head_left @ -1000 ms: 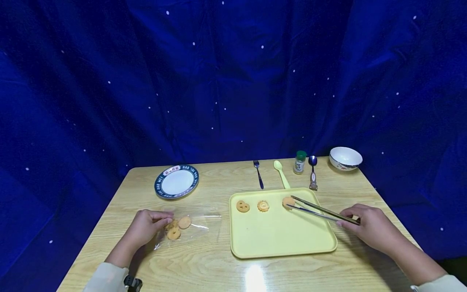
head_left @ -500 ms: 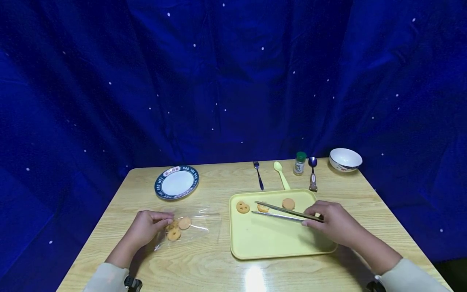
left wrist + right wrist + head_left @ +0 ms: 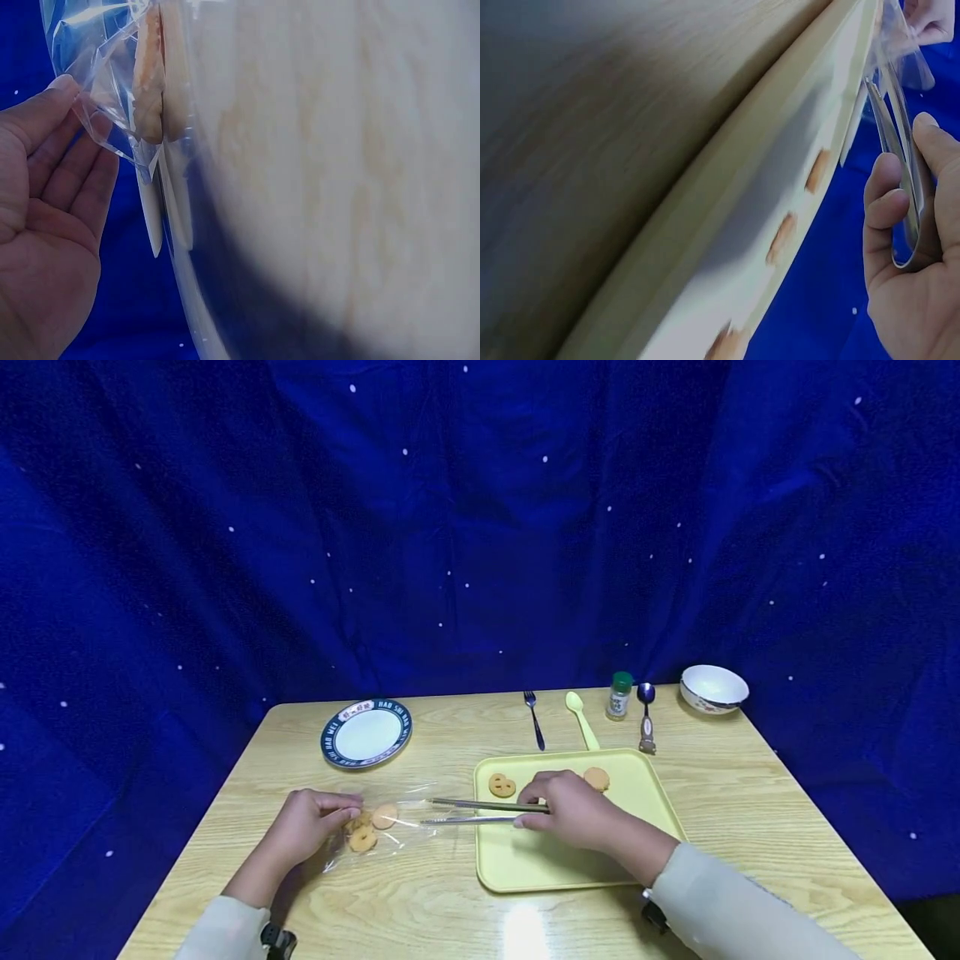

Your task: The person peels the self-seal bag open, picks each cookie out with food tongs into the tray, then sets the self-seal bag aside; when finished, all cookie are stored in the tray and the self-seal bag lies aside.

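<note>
My left hand (image 3: 300, 827) pinches the near left edge of a clear plastic bag (image 3: 408, 839) lying on the table. Several cookies (image 3: 363, 839) are inside it; the left wrist view shows thumb and fingers on the film. My right hand (image 3: 581, 812) grips metal tongs (image 3: 487, 805), their arms spread with nothing between the tips, which reach over the bag's right end. A yellow tray (image 3: 532, 864) lies under the right hand. On it are a pretzel-shaped cookie (image 3: 502, 785) and a round cookie (image 3: 596, 778); the hand hides a middle cookie, visible in the right wrist view (image 3: 781, 238).
A blue-rimmed plate (image 3: 367, 735) is at the back left. Behind the tray lie a fork (image 3: 535, 720), a yellow spoon (image 3: 582, 721) and a dark spoon (image 3: 647, 718). A green-capped jar (image 3: 618, 696) and a white bowl (image 3: 714, 689) stand at the back right.
The tongs have let go of the round cookie at the tray's right, and my right hand has carried them left across the tray to the bag. My left hand has stayed on the bag.
</note>
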A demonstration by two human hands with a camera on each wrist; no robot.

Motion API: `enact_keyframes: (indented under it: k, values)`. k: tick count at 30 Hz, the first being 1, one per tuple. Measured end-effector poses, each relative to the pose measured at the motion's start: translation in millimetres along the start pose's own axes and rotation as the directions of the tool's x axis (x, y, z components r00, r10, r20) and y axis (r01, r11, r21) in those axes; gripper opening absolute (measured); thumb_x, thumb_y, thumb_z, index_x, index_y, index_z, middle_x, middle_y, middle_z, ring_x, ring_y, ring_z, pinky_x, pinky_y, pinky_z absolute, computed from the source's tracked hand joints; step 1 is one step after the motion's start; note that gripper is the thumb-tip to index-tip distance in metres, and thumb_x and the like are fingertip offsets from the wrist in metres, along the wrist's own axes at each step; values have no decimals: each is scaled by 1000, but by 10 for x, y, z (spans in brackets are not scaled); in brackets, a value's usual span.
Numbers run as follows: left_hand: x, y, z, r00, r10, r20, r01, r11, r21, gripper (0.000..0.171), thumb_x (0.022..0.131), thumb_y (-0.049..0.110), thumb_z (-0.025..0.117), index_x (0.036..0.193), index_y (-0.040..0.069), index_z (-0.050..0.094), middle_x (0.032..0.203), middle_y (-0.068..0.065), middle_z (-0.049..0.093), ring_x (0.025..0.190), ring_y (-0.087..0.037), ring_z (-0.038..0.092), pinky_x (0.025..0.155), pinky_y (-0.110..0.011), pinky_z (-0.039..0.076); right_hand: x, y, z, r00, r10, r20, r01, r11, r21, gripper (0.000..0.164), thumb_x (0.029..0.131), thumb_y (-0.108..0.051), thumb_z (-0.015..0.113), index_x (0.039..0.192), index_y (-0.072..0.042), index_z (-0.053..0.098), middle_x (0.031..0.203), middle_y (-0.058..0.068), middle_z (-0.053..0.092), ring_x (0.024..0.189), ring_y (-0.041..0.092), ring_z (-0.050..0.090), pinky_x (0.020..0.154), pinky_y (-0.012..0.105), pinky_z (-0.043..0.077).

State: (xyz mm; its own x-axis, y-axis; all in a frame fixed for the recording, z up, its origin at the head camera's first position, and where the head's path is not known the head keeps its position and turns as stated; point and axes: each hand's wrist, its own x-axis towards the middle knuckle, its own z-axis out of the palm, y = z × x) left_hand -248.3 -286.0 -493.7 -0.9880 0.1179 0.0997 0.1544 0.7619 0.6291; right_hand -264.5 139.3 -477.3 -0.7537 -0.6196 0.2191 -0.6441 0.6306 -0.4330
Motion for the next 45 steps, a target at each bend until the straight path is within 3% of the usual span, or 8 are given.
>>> enact_keyframes:
  k: [11,22,35,45]
  values:
    - [7,4,-11,1000,-10,6,10,1000,-21,15,94,21,74,106,13,82,119,-5,76,117,-30,70,101,-49,56,398,-240,201,999,-22,44,23,1000,-10,25,92,-41,77,101,-18,78,95,-11,72,88,3,65,80,27,57]
    - [5,27,-30,1000,-18,10,18,1000,-7,16,94,20,74,106,13,82,119,-5,76,118,-31,69,103,-51,54,538,-352,310,998,-10,60,14,997,-72,32,92,-44,75,109,-18,77,105,-7,74,97,9,68,89,30,58]
    - [12,6,-26,1000,-23,14,24,1000,-19,15,95,21,74,106,15,82,118,-5,76,119,-31,69,103,-50,55,463,-355,314,999,6,34,-3,998,-65,26,93,-42,75,106,-19,78,103,-8,74,96,9,69,89,32,58]
    - [18,-12,-8,1000,-22,18,22,999,-29,15,95,23,74,104,16,82,119,-4,76,119,-30,69,104,-51,54,133,-173,47,999,-4,-42,3,1000,-6,22,92,-39,77,102,-20,78,98,-12,72,90,3,66,81,28,58]
